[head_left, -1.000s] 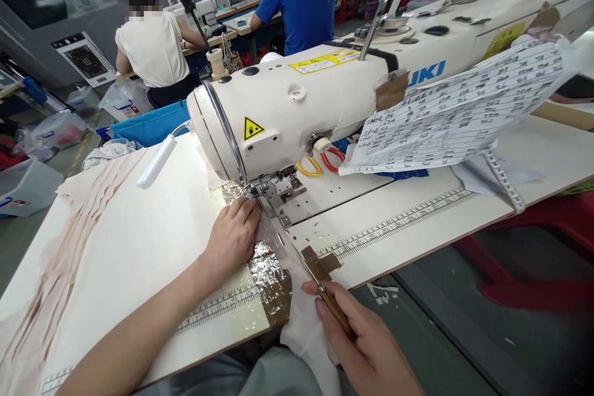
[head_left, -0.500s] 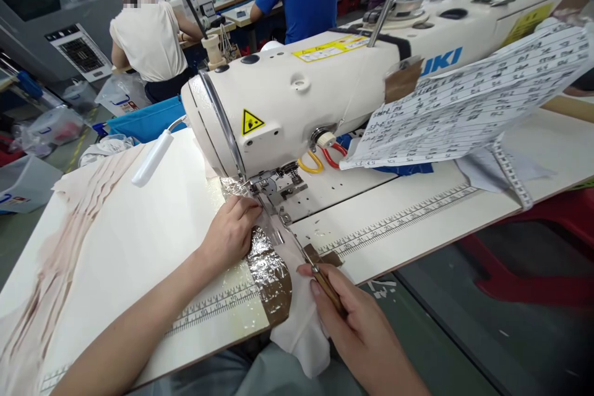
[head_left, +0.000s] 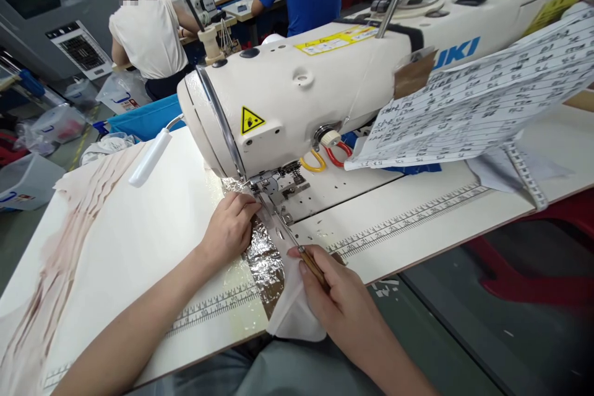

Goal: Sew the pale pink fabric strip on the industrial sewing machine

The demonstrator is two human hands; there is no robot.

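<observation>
A thin pale fabric piece (head_left: 297, 315) runs from under the presser foot of the sewing machine (head_left: 273, 93) down over the table's front edge. My left hand (head_left: 229, 223) is closed, fingertips pinching the fabric's left side close to the foot. Wrapped in the fingers of my right hand (head_left: 341, 297) is an awl (head_left: 314, 269) with a wooden handle; its slim metal shaft points up-left along the fabric toward the foot. The thumb and index finger of that hand also touch the fabric. Shiny foil-like tape (head_left: 264, 253) covers the tabletop under the fabric; the needle tip is hard to make out.
Pale fabric strips (head_left: 69, 229) lie along the table's left side, with a white lamp (head_left: 151, 158) nearby. Scissors (head_left: 336, 151) rest behind the needle area. A handwritten sheet (head_left: 473, 99) hangs at right above printed rulers (head_left: 403, 216). Two people sit farther back.
My right hand with the awl has moved slightly up and left toward the presser foot. The fabric's hanging end has drawn upward. My left hand stays nearly in place.
</observation>
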